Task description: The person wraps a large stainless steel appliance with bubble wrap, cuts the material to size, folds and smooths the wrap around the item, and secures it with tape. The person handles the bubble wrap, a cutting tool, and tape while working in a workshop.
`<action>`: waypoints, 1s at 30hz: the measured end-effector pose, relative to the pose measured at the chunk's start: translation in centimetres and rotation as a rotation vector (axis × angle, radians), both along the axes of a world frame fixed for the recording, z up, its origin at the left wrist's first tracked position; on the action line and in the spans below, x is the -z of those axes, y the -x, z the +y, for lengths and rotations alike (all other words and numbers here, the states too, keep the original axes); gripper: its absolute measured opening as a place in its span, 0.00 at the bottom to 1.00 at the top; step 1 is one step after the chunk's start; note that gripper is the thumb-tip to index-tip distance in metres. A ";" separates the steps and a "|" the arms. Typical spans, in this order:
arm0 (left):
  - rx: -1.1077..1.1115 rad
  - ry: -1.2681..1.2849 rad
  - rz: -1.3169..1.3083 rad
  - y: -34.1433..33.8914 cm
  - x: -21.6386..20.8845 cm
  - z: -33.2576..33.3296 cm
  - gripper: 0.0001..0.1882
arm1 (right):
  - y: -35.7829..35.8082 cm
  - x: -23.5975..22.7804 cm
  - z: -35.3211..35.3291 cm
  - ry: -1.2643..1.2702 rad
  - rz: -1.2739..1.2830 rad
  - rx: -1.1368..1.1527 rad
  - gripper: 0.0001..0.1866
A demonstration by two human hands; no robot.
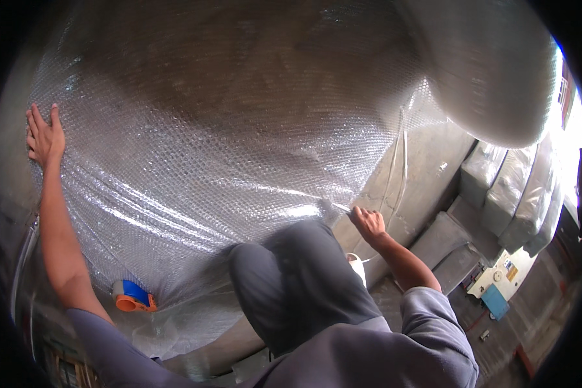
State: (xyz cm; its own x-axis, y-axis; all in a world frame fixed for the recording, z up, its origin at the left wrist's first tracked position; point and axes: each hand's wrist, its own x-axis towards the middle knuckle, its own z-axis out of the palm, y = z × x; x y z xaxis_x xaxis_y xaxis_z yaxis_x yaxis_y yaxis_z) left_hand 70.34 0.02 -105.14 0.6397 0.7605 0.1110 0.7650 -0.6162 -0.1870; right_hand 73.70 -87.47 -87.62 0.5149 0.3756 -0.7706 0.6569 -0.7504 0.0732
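A wide sheet of clear bubble wrap (226, 161) spreads in front of me, stretched with shiny creases. My left hand (45, 137) lies flat against its left edge, fingers extended. On the right, my right hand (368, 224) is closed around the near right edge of the bubble wrap, which is pulled taut there in a fold. Between my arms my grey-trousered knees (288, 278) press up to the sheet. An orange and blue tape dispenser (134, 296) rests on the wrap's near left part, inside my left forearm.
A thick roll of bubble wrap (498, 77) stands at the upper right, joined to the sheet. Several plastic-wrapped blocks (512, 187) are stacked at the right, beside grey boxy pieces (436, 240). A white panel (501, 277) and a blue flat piece (495, 301) are on the floor.
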 end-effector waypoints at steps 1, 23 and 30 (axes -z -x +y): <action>-0.006 0.002 0.007 0.1 0.1 0.0 0.43 | 0.1 -0.7 -1.6 0.055 -0.009 -0.009 0.12; 0.011 -0.007 -0.150 0.6 0.1 -0.5 0.46 | -22.1 12.1 30.5 -0.880 -0.396 0.028 0.25; 0.006 0.076 -0.080 0.7 -1.2 -0.5 0.43 | -37.9 13.4 32.7 -0.732 -0.644 0.100 0.26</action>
